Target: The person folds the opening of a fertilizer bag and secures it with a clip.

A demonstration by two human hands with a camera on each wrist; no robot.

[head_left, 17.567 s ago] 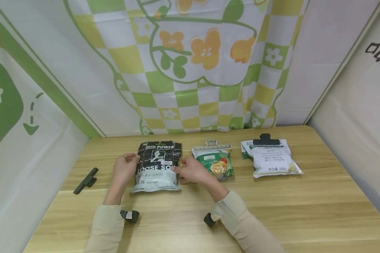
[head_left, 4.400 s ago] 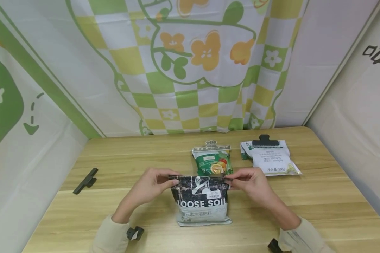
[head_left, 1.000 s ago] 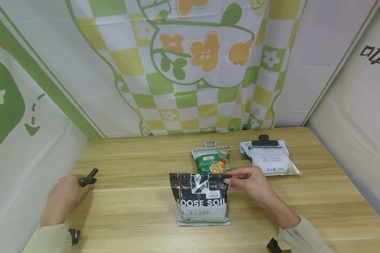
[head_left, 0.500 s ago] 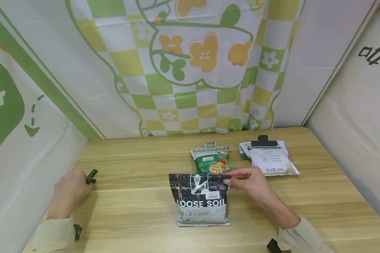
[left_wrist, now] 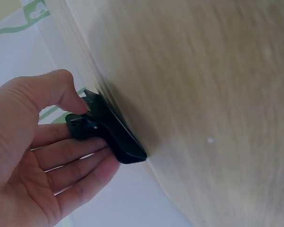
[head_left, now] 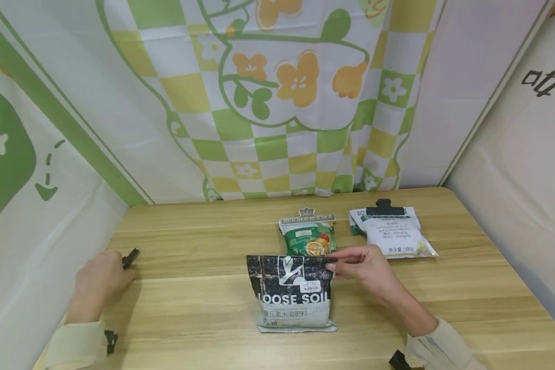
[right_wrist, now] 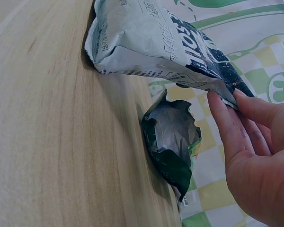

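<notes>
My left hand (head_left: 103, 280) is at the table's left side, on a black bag clip (head_left: 131, 258). In the left wrist view the thumb and fingers pinch the handles of the clip (left_wrist: 111, 130), whose long bar is by the table surface. A black and pale grey LOOSE SOIL bag (head_left: 293, 300) stands upright at the middle, its top edge folded so the upper print is hidden. My right hand (head_left: 367, 270) pinches that bag's top right corner between thumb and fingers, as the right wrist view also shows.
Behind the soil bag lies a green fruit-print pouch (head_left: 305, 239) with a decorated clip (head_left: 307, 217) on its top. A white 500g bag (head_left: 395, 236) with a black clip (head_left: 385, 207) lies farther right. Fabric walls border the wooden table (head_left: 189, 308).
The soil bag, flat at left-centre at first, now stands nearer and folded at the top. My left hand has left its edge and taken hold of the black clip, which has turned slightly.
</notes>
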